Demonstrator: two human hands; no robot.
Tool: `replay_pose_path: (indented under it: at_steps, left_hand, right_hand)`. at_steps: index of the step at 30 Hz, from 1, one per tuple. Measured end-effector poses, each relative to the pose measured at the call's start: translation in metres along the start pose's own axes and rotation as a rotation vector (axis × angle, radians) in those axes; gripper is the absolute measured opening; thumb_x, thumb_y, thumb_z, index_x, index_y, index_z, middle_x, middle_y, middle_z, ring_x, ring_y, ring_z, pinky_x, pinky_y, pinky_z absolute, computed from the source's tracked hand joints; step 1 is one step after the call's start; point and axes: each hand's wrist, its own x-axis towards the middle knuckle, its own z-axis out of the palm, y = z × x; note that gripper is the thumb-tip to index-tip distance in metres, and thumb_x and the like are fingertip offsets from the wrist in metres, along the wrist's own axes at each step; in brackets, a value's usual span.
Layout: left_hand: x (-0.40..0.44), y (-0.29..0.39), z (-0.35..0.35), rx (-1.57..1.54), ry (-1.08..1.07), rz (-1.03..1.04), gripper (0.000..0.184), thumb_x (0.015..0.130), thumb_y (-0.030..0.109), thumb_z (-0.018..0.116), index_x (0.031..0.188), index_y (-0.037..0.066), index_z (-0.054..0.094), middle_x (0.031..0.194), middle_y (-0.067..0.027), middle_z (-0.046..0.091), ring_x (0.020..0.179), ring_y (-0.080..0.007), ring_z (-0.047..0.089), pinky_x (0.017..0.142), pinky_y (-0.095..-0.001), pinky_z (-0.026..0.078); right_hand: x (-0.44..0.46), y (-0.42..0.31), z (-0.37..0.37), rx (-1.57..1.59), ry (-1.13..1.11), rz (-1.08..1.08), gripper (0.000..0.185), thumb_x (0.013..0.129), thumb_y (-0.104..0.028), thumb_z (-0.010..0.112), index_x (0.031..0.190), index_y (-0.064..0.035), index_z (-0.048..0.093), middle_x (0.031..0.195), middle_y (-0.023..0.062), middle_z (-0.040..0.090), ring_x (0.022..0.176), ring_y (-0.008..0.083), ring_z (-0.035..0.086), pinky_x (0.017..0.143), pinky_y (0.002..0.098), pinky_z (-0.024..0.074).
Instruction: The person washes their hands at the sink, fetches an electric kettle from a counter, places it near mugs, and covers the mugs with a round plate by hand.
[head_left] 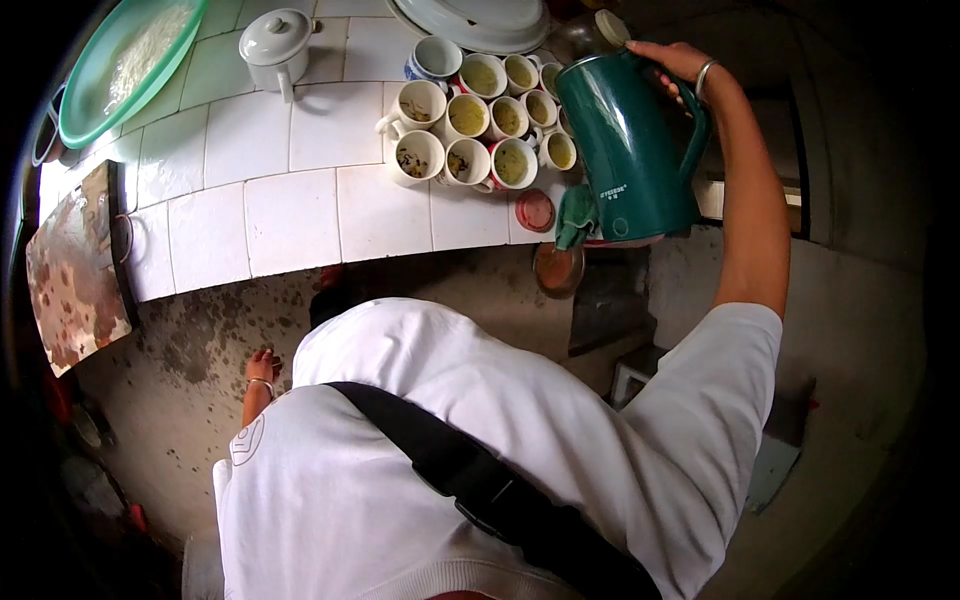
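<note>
One counter (250,140) is stretching from ten o'clock to one, its near edge bowing below the cups (490,118). Broad open room is running along the tiles from the mug (275,75) down to that edge, at the cups' nine o'clock; at their three o'clock, the flask (630,150) is crowding them and overlapping the edge in view.

One green flask is tilting at one o'clock, just beside the cups; whether its base is resting or lifted, I cannot tell. One green basin (95,70) is sitting at ten o'clock, holding something white. One stained board (75,270) is tilting at nine o'clock. One white dish (480,25) is lying at twelve, behind the cups. One lidded mug is standing at eleven, well apart from them.

One right hand (675,62) is clamping onto the flask at the top of its handle. One left hand (262,365) is hanging between eight and nine o'clock, fingers bent; whether they are gripping anything, I cannot tell.

At least twelve cups are standing close together at twelve; three are showing dark leaves, most others yellowish liquid. One green cloth (577,215) is bunching beside the flask's lower end, and one red lid (535,210) is lying at the cloth's nine o'clock.
</note>
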Motion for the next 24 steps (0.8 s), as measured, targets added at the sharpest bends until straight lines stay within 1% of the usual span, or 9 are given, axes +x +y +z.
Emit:
replay_pose_path:
  at_steps: [2, 5, 8, 11, 17, 20, 23, 24]
  left_hand:
    - [-0.002, -0.002, -0.004, -0.030, -0.049, -0.011, 0.020, 0.081, 0.020, 0.049, 0.097, 0.007, 0.050, 0.069, -0.0084, 0.058, 0.048, -0.0176, 0.054, 0.036, -0.0276, 0.035]
    - [0.001, -0.010, -0.005, -0.044, -0.066, 0.014, 0.019, 0.081, 0.020, 0.049, 0.095, 0.007, 0.050, 0.068, -0.0079, 0.058, 0.047, -0.0170, 0.052, 0.036, -0.0270, 0.035]
    - [-0.002, -0.013, -0.002, -0.049, -0.022, 0.020, 0.017, 0.082, 0.020, 0.049, 0.094, 0.008, 0.051, 0.068, -0.0074, 0.058, 0.047, -0.0166, 0.053, 0.036, -0.0271, 0.036]
    - [0.011, -0.025, -0.007, -0.105, -0.074, 0.049, 0.017, 0.082, 0.020, 0.048, 0.093, 0.008, 0.051, 0.068, -0.0069, 0.058, 0.048, -0.0161, 0.053, 0.037, -0.0273, 0.036]
    - [-0.027, 0.004, 0.013, -0.055, 0.082, 0.019, 0.015, 0.082, 0.018, 0.048, 0.088, 0.005, 0.052, 0.067, -0.0068, 0.058, 0.046, -0.0155, 0.052, 0.037, -0.0269, 0.035]
    - [-0.039, 0.012, 0.015, -0.023, 0.057, -0.020, 0.015, 0.082, 0.017, 0.048, 0.089, 0.004, 0.052, 0.066, -0.0064, 0.057, 0.045, -0.0154, 0.051, 0.036, -0.0267, 0.035]
    - [-0.036, 0.006, 0.012, -0.045, 0.040, -0.036, 0.015, 0.083, 0.017, 0.047, 0.090, 0.005, 0.052, 0.065, -0.0061, 0.056, 0.045, -0.0155, 0.050, 0.036, -0.0265, 0.035]
    - [-0.025, -0.004, 0.006, -0.081, -0.031, -0.038, 0.015, 0.083, 0.017, 0.047, 0.091, 0.005, 0.052, 0.065, -0.0062, 0.056, 0.045, -0.0156, 0.050, 0.037, -0.0266, 0.035]
  right_hand:
    - [0.005, -0.003, 0.000, -0.018, 0.007, 0.014, 0.052, 0.061, -0.060, 0.058, 0.055, -0.0105, 0.045, 0.046, -0.0033, 0.038, 0.036, 0.0048, 0.037, 0.032, 0.0178, 0.0290]
    - [0.006, -0.009, -0.001, -0.024, -0.015, 0.041, 0.052, 0.062, -0.060, 0.058, 0.055, -0.0100, 0.045, 0.046, -0.0033, 0.038, 0.036, 0.0048, 0.037, 0.032, 0.0177, 0.0292]
    - [0.009, -0.013, 0.001, -0.037, -0.010, 0.054, 0.050, 0.063, -0.058, 0.058, 0.056, -0.0097, 0.045, 0.046, -0.0034, 0.038, 0.035, 0.0045, 0.037, 0.031, 0.0175, 0.0301]
    - [0.019, -0.013, 0.001, -0.034, -0.060, 0.025, 0.049, 0.064, -0.056, 0.058, 0.057, -0.0095, 0.046, 0.045, -0.0035, 0.039, 0.034, 0.0040, 0.037, 0.030, 0.0174, 0.0311]
    - [0.035, -0.020, 0.000, -0.158, -0.111, 0.047, 0.048, 0.065, -0.055, 0.058, 0.061, -0.0083, 0.050, 0.043, -0.0033, 0.039, 0.033, 0.0039, 0.037, 0.029, 0.0173, 0.0313]
    - [0.032, -0.032, 0.000, -0.204, -0.157, 0.068, 0.041, 0.067, -0.052, 0.058, 0.067, -0.0115, 0.053, 0.045, -0.0041, 0.041, 0.034, 0.0037, 0.038, 0.030, 0.0187, 0.0318]
    - [0.027, -0.042, 0.002, -0.216, -0.162, 0.086, 0.040, 0.067, -0.052, 0.058, 0.073, -0.0122, 0.055, 0.046, -0.0044, 0.041, 0.035, 0.0033, 0.037, 0.031, 0.0176, 0.0322]
    - [0.025, -0.044, 0.001, -0.221, -0.161, 0.100, 0.041, 0.067, -0.052, 0.059, 0.075, -0.0123, 0.055, 0.047, -0.0044, 0.041, 0.035, 0.0032, 0.037, 0.031, 0.0174, 0.0324]
